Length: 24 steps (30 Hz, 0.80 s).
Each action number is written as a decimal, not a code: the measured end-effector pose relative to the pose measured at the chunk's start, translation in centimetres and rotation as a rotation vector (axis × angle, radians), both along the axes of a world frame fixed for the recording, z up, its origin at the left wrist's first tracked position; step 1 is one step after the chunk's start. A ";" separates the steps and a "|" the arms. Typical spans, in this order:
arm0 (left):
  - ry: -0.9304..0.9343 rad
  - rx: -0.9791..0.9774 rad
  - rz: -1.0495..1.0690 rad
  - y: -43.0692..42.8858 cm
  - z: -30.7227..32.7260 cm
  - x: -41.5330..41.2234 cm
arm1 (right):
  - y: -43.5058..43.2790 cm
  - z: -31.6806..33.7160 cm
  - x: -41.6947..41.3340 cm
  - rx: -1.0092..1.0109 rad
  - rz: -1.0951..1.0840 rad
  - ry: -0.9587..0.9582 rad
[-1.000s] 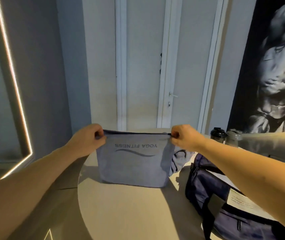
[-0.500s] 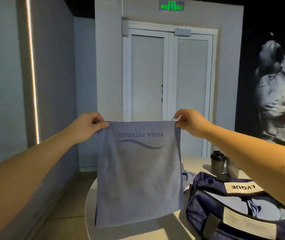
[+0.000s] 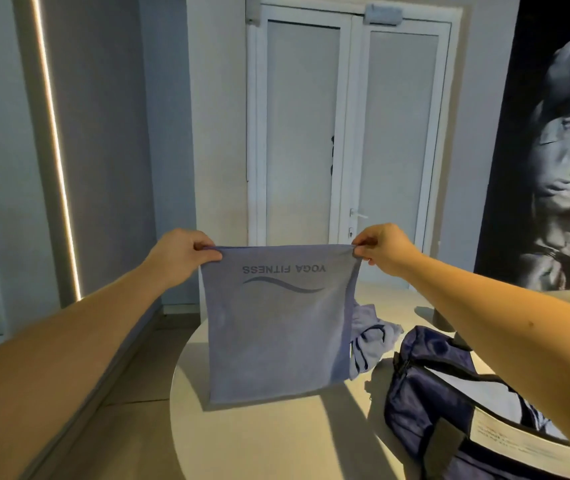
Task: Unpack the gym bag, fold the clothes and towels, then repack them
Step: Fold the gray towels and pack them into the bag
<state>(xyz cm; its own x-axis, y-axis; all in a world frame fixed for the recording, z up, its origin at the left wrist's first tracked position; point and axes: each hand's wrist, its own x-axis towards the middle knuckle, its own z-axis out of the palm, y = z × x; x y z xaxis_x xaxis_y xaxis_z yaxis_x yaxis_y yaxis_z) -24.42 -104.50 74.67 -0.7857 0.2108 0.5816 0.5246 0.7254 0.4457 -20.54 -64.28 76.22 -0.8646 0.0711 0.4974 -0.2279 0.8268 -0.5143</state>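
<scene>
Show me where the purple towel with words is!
The towel hangs mid-frame in the head view, its top corners pinched by the left hand and right hand, left of the gym bag.

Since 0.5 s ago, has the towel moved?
Yes, the towel dropped. The left hand and right hand pinch its top corners below the door handle; earlier the right hand hid that handle.

We look through one wide-angle view worn at head height; it faces forward and slightly down, toward the white double door (image 3: 304,133) on the far wall; our forearms (image 3: 86,341) enter from the lower corners; the towel (image 3: 276,341) hangs close before the lens; the round desk (image 3: 276,445) lies near, just below, its near edge cut off.
</scene>
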 end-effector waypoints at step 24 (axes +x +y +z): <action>-0.529 -0.136 -0.188 -2.7 -23.5 12.9 | -1.2 -19.8 10.3 0.064 0.402 -0.768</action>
<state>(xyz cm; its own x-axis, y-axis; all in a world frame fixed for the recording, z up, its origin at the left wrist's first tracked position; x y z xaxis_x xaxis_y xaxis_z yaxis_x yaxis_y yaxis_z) -11.50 -107.16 51.21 -0.9039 0.4205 0.0777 0.3812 0.7100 0.5920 -10.28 -65.48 56.44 -0.9159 -0.3203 -0.2418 -0.1179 0.7906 -0.6009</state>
